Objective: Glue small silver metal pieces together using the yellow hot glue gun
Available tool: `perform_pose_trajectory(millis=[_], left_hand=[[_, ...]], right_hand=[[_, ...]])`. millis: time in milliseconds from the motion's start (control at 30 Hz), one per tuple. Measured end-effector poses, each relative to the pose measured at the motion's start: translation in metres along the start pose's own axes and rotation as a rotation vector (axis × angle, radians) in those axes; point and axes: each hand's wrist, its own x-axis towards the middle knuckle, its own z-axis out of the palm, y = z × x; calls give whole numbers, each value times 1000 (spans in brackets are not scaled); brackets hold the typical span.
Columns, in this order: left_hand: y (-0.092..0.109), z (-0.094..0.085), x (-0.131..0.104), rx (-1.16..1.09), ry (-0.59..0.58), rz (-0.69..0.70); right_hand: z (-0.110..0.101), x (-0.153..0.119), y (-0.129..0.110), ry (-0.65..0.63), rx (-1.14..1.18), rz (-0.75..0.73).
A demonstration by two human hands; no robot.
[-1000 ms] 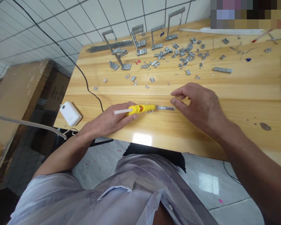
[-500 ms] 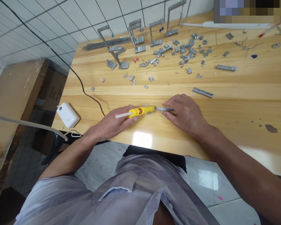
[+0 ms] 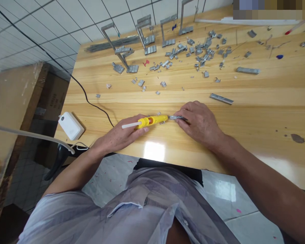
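My left hand is closed round a yellow hot glue gun. A white glue stick juts from its back end, toward my wrist. The gun's nozzle points right, at a small grey metal strip pinched between the thumb and fingers of my right hand. Whether nozzle and strip touch, I cannot tell. Small grey pieces lie on the table just beside the gun's front. The gun's handle and trigger are hidden under my left hand.
Several grey metal stands line the back of the wooden table. Loose grey pieces are scattered before them. Two longer grey bars lie at right. A black cord runs to the gun; a white box-shaped device sits at left.
My right hand has shifted slightly left, and the strip in its fingers is turned a little. The glue gun stays almost in place. The whole view has moved slightly.
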Motion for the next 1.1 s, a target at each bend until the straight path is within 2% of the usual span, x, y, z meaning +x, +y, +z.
perform_pose_trajectory(millis=[467,1100], left_hand=[[-5,5,0,-47,28,3],[-8,9,-1,-120,-23,-66]], right_hand=[[-1,2,0,-22,-3,-4],[-2,3,0,-64,37,31]])
